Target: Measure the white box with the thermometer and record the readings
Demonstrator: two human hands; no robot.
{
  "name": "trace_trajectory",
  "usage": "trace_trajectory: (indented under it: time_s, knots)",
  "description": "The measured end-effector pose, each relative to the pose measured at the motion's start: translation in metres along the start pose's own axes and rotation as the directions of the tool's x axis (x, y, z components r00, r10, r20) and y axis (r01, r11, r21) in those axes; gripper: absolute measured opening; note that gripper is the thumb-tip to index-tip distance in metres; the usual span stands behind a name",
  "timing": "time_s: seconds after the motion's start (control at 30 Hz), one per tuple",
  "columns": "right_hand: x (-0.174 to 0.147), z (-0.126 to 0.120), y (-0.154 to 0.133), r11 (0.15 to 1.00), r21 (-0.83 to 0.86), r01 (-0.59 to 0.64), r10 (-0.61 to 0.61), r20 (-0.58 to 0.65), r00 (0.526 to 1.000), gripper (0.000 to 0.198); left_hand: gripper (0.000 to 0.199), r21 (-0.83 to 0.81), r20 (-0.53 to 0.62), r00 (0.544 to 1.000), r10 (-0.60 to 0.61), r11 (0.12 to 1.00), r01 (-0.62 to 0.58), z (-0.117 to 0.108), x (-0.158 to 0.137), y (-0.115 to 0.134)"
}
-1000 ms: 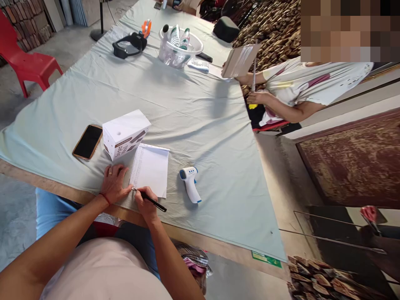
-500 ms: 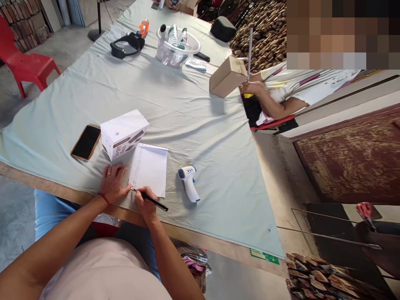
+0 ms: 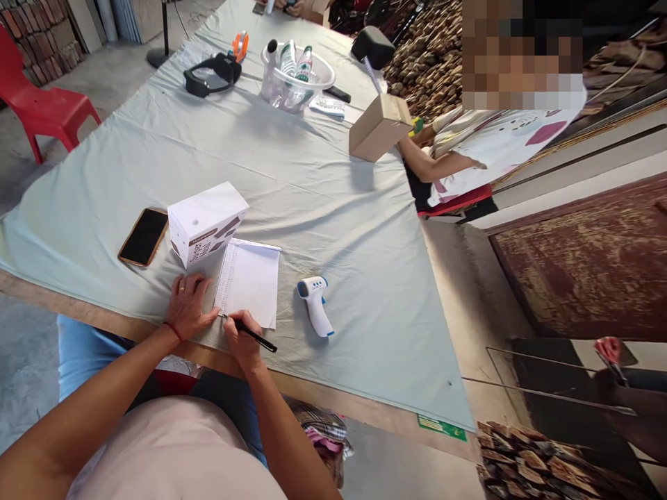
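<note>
A black pen [image 3: 262, 339] is gripped in my right hand [image 3: 243, 342], its tip on the lower left corner of a white notepad [image 3: 253, 285]. Handwritten marks run down the pad's left side. My left hand [image 3: 190, 305] lies flat on the cloth with fingers spread, its thumb at the pad's lower left edge. Just beyond that hand stands a white box [image 3: 208, 215] with brown print, and to its left lies a phone [image 3: 144, 237] with a dark screen. A white and blue infrared thermometer [image 3: 315, 306] rests right of the pad.
The table has a pale green cloth [image 3: 313, 201]. Farther back are a cardboard box [image 3: 379, 129], a clear basin [image 3: 326, 78] with plastic bottles, a black head strap [image 3: 211, 78] and an orange tape roll [image 3: 240, 46]. Another person [image 3: 458, 139] sits at the right edge; a red chair [image 3: 52, 104] stands left.
The pen's back end has shifted slightly left and down; my left hand stays put. The other person has moved their arms and leaned back, and the pale stick near the cardboard box has tilted left.
</note>
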State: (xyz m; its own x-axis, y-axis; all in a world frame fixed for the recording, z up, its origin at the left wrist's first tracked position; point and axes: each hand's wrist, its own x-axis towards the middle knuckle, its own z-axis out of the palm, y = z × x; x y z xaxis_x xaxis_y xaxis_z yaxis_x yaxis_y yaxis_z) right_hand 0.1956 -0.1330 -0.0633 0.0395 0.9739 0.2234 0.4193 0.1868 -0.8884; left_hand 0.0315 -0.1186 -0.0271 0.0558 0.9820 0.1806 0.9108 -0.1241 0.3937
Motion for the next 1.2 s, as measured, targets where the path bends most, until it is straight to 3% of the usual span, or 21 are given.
trace_trajectory:
  time_s: [0.3, 0.53, 1.07, 1.2]
  knots:
    - [0.0001, 0.0002, -0.0002, 1.0, 0.019, 0.013, -0.014, 0.009, 1.0, 0.014, 0.057, -0.011, -0.003, 1.0, -0.012, 1.0, 0.012, 0.0014, 0.0005, -0.0011]
    - [0.0004, -0.0016, 0.0004, 0.998, 0.054, 0.024, -0.021, -0.061, 0.998, 0.013, 0.056, -0.002, 0.002, 1.0, -0.009, 1.0, 0.009, 0.0007, 0.0009, -0.0006]
    - [-0.0008, -0.0013, 0.0013, 1.0, 0.014, 0.018, -0.018, -0.014, 1.0, 0.015, 0.058, -0.011, -0.005, 1.0, 0.005, 1.0, -0.005, 0.0013, 0.0008, -0.0015]
    - [-0.0006, -0.001, 0.0014, 0.999, 0.023, 0.034, -0.033, -0.054, 0.998, 0.014, 0.053, -0.019, -0.017, 1.0, 0.023, 1.0, -0.023, 0.0009, 0.0005, -0.002]
